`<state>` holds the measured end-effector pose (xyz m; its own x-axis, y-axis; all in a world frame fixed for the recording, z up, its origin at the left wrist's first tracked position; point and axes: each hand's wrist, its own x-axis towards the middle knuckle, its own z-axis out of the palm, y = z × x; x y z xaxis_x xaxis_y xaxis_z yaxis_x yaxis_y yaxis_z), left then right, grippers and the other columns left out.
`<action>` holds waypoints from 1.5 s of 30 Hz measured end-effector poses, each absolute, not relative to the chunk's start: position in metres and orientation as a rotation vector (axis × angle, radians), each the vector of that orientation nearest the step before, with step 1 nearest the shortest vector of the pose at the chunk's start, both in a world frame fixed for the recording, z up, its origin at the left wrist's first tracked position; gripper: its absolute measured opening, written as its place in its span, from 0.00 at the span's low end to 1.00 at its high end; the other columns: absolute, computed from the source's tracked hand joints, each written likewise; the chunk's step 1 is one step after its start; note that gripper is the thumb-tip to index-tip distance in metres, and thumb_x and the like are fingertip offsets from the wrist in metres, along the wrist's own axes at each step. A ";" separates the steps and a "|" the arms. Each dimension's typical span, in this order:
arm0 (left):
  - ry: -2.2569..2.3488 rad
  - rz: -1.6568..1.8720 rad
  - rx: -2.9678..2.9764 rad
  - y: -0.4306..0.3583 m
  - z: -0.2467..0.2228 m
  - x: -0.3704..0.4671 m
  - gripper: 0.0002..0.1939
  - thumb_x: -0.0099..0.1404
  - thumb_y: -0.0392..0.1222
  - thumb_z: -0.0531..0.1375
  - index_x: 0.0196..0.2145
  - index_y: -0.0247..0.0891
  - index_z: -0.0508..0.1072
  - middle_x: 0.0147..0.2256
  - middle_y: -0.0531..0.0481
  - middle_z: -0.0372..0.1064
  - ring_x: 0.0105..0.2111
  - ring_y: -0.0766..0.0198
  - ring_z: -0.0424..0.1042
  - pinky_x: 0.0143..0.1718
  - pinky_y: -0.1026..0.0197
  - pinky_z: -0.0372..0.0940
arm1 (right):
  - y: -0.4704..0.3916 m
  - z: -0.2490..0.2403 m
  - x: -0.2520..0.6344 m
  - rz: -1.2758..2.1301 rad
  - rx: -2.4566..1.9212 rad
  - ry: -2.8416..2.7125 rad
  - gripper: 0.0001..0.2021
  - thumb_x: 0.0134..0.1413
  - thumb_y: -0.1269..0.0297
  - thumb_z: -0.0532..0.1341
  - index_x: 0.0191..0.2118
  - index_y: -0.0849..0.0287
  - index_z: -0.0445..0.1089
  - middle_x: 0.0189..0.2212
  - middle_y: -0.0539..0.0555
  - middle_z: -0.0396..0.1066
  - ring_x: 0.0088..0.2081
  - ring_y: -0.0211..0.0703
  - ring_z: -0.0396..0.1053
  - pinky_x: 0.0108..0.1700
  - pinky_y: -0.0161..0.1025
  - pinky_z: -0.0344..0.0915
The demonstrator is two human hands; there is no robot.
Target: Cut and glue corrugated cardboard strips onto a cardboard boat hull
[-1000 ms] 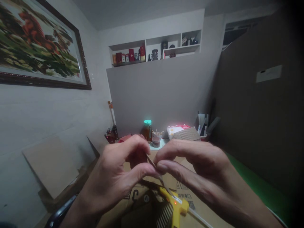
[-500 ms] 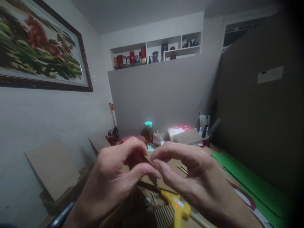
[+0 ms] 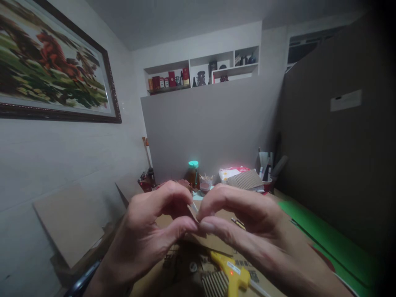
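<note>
Both hands meet at the lower middle of the head view. A small brown piece of cardboard (image 3: 193,212) is pinched between them, mostly hidden by the fingers. My left hand (image 3: 148,227) grips its left side between thumb and fingers. My right hand (image 3: 247,222) closes thumb and fingertips on its right edge. Below them lies a yellow glue gun (image 3: 233,272) with a small red light lit, beside a piece of corrugated cardboard (image 3: 214,284).
At the back stand a jar with a turquoise lid (image 3: 193,173), a small tub (image 3: 204,188), corrugated card on a packet (image 3: 246,180) and a cup of tools (image 3: 266,181). Green sheets (image 3: 328,243) lie right; a cardboard panel (image 3: 69,227) leans left.
The right thumb and fingers have shifted slightly left and pressed closer to the cardboard piece, and the left thumb has drawn back a little. The view has shifted slightly.
</note>
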<state>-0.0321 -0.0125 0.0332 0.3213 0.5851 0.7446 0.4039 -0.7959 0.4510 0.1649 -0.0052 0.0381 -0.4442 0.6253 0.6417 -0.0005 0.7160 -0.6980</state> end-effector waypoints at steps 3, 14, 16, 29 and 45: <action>0.921 1.457 2.399 -0.011 0.032 -0.032 0.06 0.63 0.35 0.63 0.38 0.42 0.72 0.33 0.55 0.74 0.33 0.66 0.76 0.34 0.67 0.70 | -0.006 0.038 0.166 0.738 -0.523 -1.937 0.06 0.60 0.67 0.62 0.31 0.58 0.72 0.28 0.46 0.71 0.32 0.35 0.69 0.35 0.31 0.64; 0.918 1.438 2.368 -0.013 0.030 -0.028 0.14 0.62 0.29 0.63 0.39 0.48 0.72 0.33 0.62 0.71 0.30 0.74 0.71 0.34 0.75 0.66 | -0.010 0.035 0.162 0.623 -0.696 -1.961 0.08 0.56 0.73 0.60 0.28 0.57 0.66 0.27 0.44 0.67 0.30 0.34 0.65 0.35 0.32 0.61; 0.879 1.426 2.316 -0.012 0.030 -0.026 0.14 0.63 0.29 0.63 0.41 0.49 0.72 0.34 0.61 0.71 0.31 0.74 0.72 0.34 0.74 0.67 | -0.007 0.035 0.159 0.730 -0.710 -1.941 0.08 0.56 0.72 0.59 0.27 0.57 0.64 0.26 0.45 0.66 0.31 0.35 0.65 0.34 0.33 0.61; 0.806 1.497 1.939 -0.011 0.028 -0.012 0.11 0.64 0.35 0.62 0.42 0.46 0.66 0.35 0.56 0.66 0.35 0.67 0.70 0.39 0.67 0.68 | -0.007 0.033 0.154 0.491 -0.615 -1.790 0.08 0.54 0.74 0.57 0.26 0.58 0.63 0.23 0.46 0.62 0.26 0.34 0.62 0.27 0.31 0.59; 1.154 1.251 2.149 -0.014 0.033 -0.004 0.14 0.73 0.48 0.45 0.33 0.41 0.64 0.33 0.51 0.66 0.36 0.60 0.67 0.37 0.56 0.58 | 0.003 0.015 0.144 0.300 -0.613 -1.772 0.08 0.60 0.73 0.58 0.30 0.58 0.63 0.29 0.48 0.65 0.32 0.35 0.64 0.34 0.32 0.60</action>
